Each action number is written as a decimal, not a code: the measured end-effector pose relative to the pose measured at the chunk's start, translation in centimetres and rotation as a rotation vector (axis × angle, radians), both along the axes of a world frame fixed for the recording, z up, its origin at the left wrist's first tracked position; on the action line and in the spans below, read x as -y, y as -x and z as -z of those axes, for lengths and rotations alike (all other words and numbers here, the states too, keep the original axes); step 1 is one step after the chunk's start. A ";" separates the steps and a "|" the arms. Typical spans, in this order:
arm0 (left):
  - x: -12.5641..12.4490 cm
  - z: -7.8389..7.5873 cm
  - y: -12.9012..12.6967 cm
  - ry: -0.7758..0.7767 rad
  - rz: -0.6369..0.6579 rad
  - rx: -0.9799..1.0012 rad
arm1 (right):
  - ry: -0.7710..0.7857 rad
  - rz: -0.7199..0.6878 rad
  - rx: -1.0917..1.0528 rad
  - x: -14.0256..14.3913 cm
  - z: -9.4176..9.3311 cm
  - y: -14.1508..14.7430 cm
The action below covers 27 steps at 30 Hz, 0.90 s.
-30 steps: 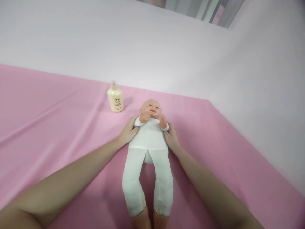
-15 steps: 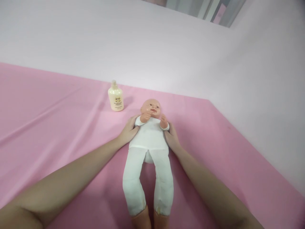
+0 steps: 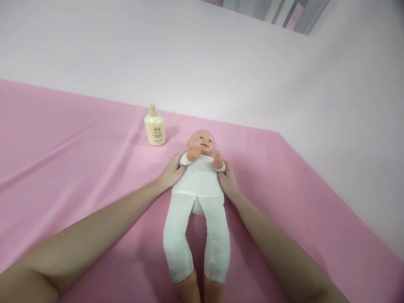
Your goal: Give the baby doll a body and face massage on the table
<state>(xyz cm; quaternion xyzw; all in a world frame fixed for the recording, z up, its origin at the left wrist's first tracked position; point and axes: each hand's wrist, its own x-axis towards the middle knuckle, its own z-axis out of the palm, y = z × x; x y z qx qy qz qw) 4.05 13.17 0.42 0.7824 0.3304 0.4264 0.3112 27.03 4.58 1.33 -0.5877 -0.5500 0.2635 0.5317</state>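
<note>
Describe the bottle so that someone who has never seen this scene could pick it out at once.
Start from the pink sheet that covers the surface below the pale wall. A doll in white lies on its back there, the left hand and right hand at its sides. The bottle stands upright beyond the left hand, beside the doll's head: small, cream, capped, the only container there.

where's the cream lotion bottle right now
In the head view the cream plastic lotion bottle stands upright on the pink sheet, apart from the white-suited baby doll, beyond and to the left of its head, ahead of the left hand.
</note>
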 end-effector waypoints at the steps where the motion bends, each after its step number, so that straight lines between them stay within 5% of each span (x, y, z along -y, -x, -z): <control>1: 0.0 0.0 0.0 0.000 -0.002 -0.002 | 0.001 0.003 0.000 0.0 0.0 0.0; 27: 0.0 0.0 0.0 0.010 -0.004 0.000 | -0.019 -0.008 -0.012 0.0 -0.1 0.0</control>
